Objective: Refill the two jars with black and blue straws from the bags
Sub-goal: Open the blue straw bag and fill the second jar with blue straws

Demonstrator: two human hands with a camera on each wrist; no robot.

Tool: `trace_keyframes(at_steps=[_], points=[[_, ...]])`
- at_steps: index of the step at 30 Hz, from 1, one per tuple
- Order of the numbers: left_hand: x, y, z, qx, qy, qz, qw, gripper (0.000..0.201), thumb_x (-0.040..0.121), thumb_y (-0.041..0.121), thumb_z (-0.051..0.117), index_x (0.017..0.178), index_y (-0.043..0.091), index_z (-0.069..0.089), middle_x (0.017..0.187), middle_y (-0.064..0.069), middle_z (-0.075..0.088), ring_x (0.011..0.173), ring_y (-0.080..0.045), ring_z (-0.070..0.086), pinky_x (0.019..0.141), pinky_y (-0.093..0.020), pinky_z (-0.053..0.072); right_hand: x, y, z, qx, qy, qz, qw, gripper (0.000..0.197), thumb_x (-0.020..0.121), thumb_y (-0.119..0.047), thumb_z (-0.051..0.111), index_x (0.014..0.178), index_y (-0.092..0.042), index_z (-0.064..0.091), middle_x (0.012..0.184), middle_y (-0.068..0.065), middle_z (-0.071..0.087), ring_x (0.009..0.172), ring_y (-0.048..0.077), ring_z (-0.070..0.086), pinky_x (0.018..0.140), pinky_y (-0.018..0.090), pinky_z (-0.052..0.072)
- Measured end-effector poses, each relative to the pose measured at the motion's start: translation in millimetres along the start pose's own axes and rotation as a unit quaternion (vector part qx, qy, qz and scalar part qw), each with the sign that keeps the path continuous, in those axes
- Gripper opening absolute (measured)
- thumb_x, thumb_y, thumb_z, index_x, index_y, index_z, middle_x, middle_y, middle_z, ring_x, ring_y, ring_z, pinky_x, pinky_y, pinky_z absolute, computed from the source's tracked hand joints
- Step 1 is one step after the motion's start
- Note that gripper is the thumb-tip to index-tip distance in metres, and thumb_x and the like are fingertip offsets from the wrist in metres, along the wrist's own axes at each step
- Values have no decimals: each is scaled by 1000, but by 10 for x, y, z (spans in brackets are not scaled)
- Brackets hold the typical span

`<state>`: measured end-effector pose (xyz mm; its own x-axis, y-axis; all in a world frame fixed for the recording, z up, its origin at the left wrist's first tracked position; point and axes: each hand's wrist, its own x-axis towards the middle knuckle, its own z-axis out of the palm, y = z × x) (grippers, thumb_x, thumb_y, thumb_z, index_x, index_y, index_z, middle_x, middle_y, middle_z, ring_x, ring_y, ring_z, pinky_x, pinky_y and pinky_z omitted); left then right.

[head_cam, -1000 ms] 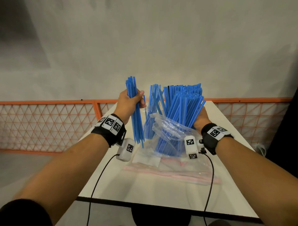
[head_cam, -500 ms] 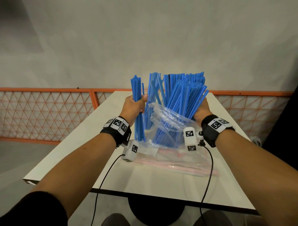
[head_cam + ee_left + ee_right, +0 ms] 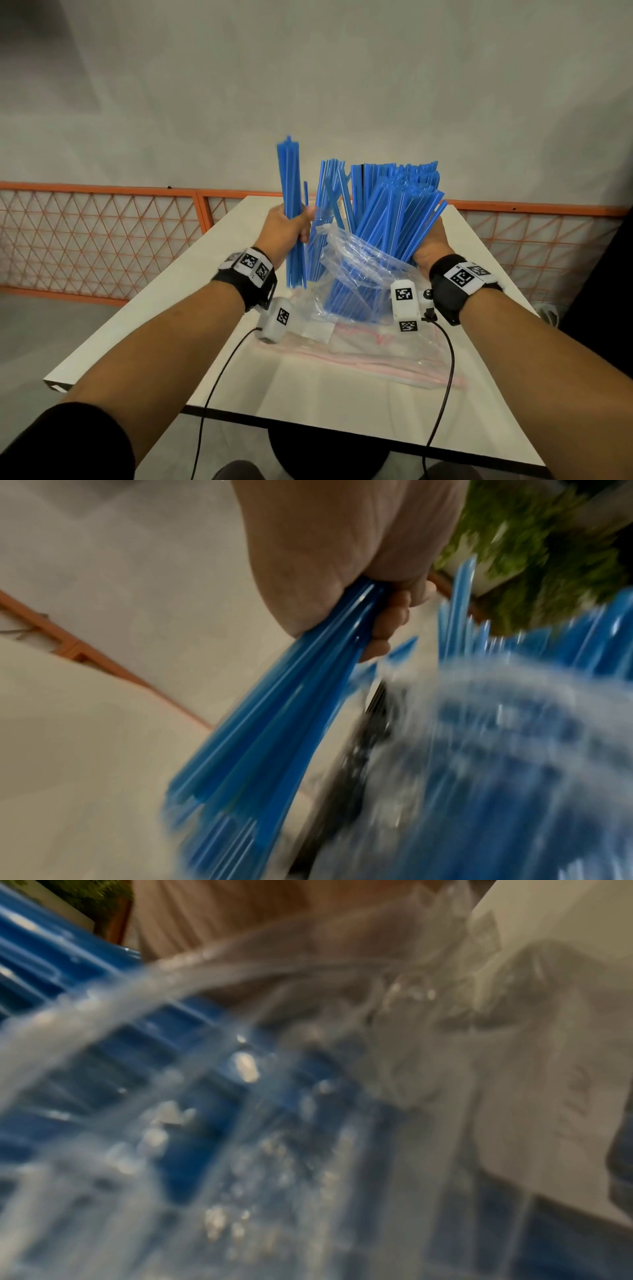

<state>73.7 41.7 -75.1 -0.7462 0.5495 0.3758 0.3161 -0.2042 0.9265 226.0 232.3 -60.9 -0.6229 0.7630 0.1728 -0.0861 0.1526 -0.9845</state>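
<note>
My left hand [image 3: 291, 228] grips a small upright bundle of blue straws [image 3: 291, 192], the same bundle [image 3: 294, 710] running past the curled fingers [image 3: 394, 618] in the left wrist view. My right hand [image 3: 428, 243] holds a large sheaf of blue straws [image 3: 394, 212] that stands in a crumpled clear plastic bag [image 3: 356, 267]. Its fingers are hidden behind the straws. More blue straws [image 3: 330, 198] stand between the two hands; the jar under them is hidden. The right wrist view shows only blurred bag plastic [image 3: 308, 1123] over blue straws [image 3: 68, 969].
A flat clear bag with a pink zip strip [image 3: 373, 356] lies on the white table [image 3: 144, 325] in front of the hands. Wrist-camera cables [image 3: 219, 373] trail over the near table edge. An orange mesh fence [image 3: 96, 233] runs behind the table.
My left hand has carried its small bundle to the right, up against the straws standing in the middle. The right hand keeps the big sheaf in the bag. The head view has tilted down.
</note>
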Motion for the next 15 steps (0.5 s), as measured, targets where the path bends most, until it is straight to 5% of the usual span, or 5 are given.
trace_keyframes(at_steps=[4, 8, 15], points=[[390, 710, -121, -36, 57, 96, 993, 24, 93, 30, 66, 81, 13, 55, 52, 7, 52, 49, -13, 50, 58, -28, 50, 2, -3, -2, 36, -3, 20, 999, 29, 99, -26, 46, 73, -18, 54, 67, -2, 63, 48, 7, 62, 38, 15, 46], [731, 1073, -46, -51, 77, 132, 987, 23, 93, 30, 67, 81, 15, 54, 56, 5, 57, 53, -14, 54, 63, -31, 53, -17, -18, -6, 9, -3, 2, 1000, 27, 99, -18, 47, 72, -16, 52, 68, 0, 59, 38, -4, 57, 34, 10, 41], [1000, 547, 227, 23, 46, 32, 998, 21, 91, 22, 70, 79, 11, 55, 51, 2, 59, 55, -20, 58, 70, -38, 56, -39, -19, -29, 19, -18, -13, 1000, 27, 99, -10, 46, 73, -19, 52, 68, -4, 60, 47, 0, 59, 43, 15, 48]])
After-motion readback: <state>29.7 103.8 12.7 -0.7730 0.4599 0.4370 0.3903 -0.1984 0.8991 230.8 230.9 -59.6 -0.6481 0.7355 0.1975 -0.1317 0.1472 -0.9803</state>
